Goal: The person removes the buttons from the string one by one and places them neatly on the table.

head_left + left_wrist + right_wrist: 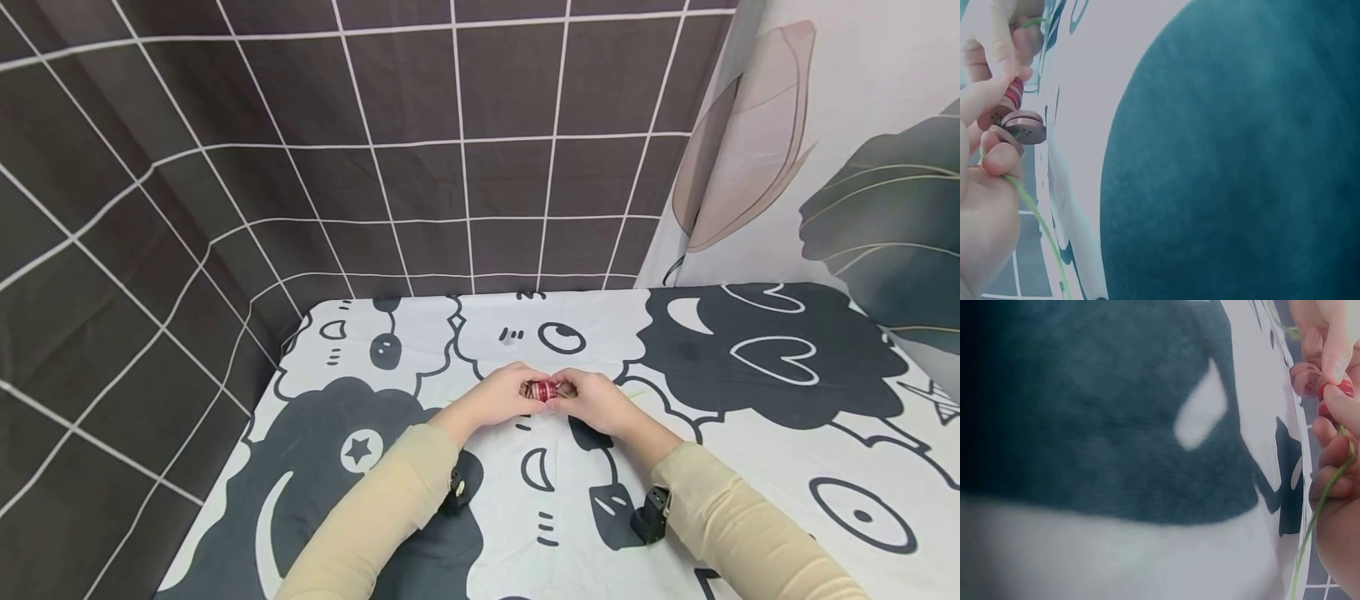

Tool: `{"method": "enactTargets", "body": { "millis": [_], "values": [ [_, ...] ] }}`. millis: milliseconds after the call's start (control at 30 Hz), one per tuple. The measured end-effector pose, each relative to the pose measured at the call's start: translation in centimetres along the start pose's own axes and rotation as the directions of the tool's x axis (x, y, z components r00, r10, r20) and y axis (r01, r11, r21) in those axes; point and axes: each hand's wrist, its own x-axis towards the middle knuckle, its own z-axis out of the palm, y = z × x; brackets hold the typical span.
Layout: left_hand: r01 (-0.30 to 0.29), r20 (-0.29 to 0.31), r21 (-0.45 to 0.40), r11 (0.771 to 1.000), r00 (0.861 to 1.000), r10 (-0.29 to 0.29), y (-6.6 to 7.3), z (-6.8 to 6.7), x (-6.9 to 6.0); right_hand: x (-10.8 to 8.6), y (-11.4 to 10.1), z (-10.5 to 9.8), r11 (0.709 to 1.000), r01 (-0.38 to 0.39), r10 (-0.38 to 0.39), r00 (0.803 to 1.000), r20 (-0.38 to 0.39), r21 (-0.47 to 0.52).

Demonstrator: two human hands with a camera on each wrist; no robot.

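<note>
Both hands meet over the patterned cloth in the head view, at a short row of red buttons (542,390). My left hand (501,397) pinches the row from the left; my right hand (597,402) pinches it from the right. In the left wrist view, brown buttons (1027,130) with small holes hang beside the left fingers (1001,159), and red buttons (1015,92) lie between the two hands. A green cord (1041,220) trails from the left hand. The right wrist view shows green cord (1321,509) running over the right fingers. Fingers hide part of the buttons.
A white cloth with dark cartoon faces (780,358) covers the surface under the hands. Dark grid-patterned fabric (405,175) hangs behind and at left. A leaf-printed curtain (757,150) is at right. A black wrist camera (651,515) sits by the right sleeve.
</note>
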Motion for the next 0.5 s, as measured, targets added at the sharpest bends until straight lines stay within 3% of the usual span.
{"method": "enactTargets", "body": {
  "millis": [500],
  "values": [
    [0.027,-0.027,-0.029,0.999,0.999,-0.028,-0.09,0.13,-0.03,-0.14,0.06,0.27,0.995,-0.057,0.053,0.997,0.047,0.085]
  ]
}}
